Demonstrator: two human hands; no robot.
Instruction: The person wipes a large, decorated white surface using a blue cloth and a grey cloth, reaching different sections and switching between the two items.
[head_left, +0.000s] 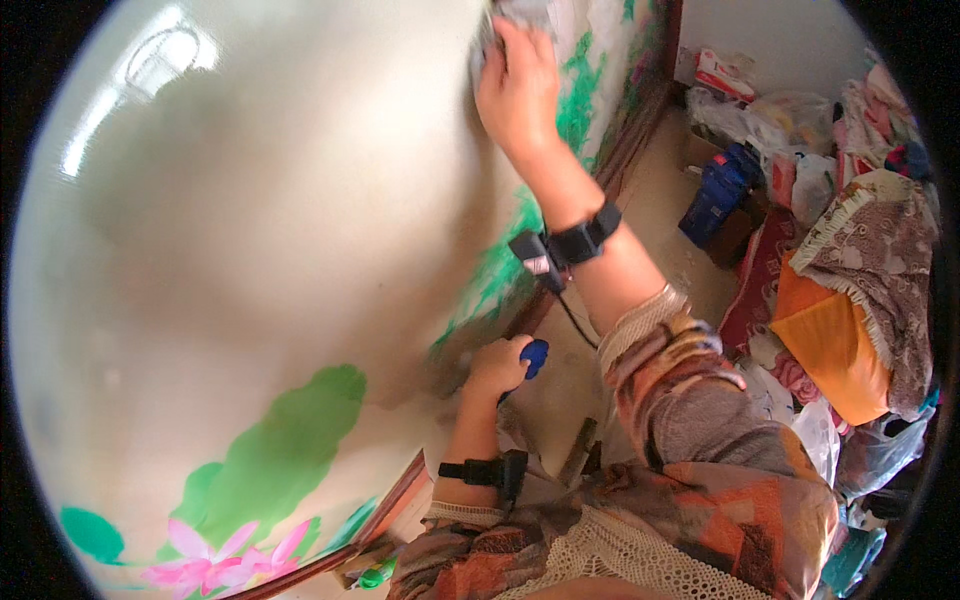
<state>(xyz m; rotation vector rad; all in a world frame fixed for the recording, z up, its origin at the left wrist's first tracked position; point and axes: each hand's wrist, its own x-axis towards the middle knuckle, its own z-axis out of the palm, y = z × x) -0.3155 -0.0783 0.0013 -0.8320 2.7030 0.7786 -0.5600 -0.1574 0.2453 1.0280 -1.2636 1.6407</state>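
Observation:
A glossy cream panel (300, 247) fills the left and middle of the view, painted with a lotus and green leaves. At the top, my right hand (517, 86) presses a grey cloth (484, 52) against it, fingers bent over the cloth. Lower down, my left hand (495, 367) is closed around a blue object (535, 358), whose kind I cannot make out because the fingers cover most of it. That hand is close to the panel's lower edge. Black straps with small devices sit on both forearms.
Brown trim (405, 480) borders the panel. On the right lie an orange bundle (832, 337), a fringed brown blanket (870, 262), a dark blue item (720, 191) and several plastic bags (810, 112). A green-capped bottle (377, 574) lies beyond the trim at the bottom.

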